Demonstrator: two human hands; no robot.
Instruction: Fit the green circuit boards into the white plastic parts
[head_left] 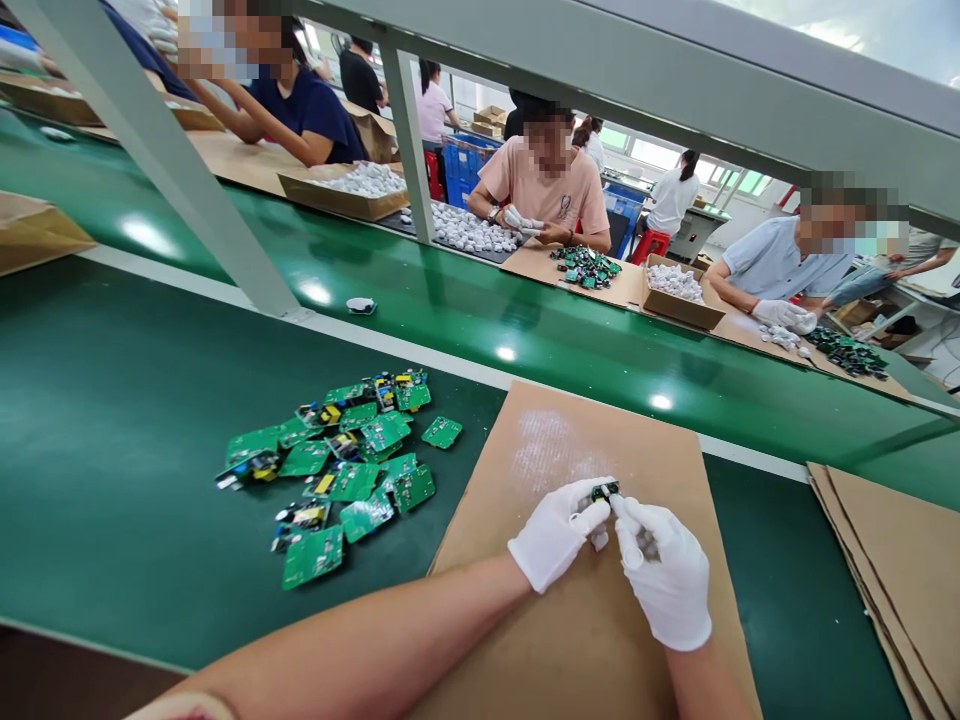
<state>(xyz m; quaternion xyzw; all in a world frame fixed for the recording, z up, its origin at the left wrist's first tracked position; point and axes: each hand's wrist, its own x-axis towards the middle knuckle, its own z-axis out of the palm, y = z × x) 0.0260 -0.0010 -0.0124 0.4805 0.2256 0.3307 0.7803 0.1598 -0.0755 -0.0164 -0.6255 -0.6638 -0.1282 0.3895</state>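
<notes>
My left hand [561, 530], in a white glove, pinches a small circuit board [604, 492] above a brown cardboard sheet [495, 560]. The board is mostly hidden by the gloved fingers; its dark edge and some parts show. My right hand [667, 565], gloved too, has its fingers closed at the board's near right side. Something small and greyish shows at its fingers, too covered to name. To the left, a loose pile of green circuit boards [313, 557] with yellow, blue and black components lies on the dark green worktop [135, 440].
A white powdery patch [555, 450] marks the cardboard. Stacked cardboard sheets [900, 560] lie at right. Beyond a pale rail runs a green conveyor [450, 330] carrying a small white-topped piece [361, 306]. Slanted metal posts [172, 160] stand ahead. Co-workers sit across with boxes of white pieces [682, 305].
</notes>
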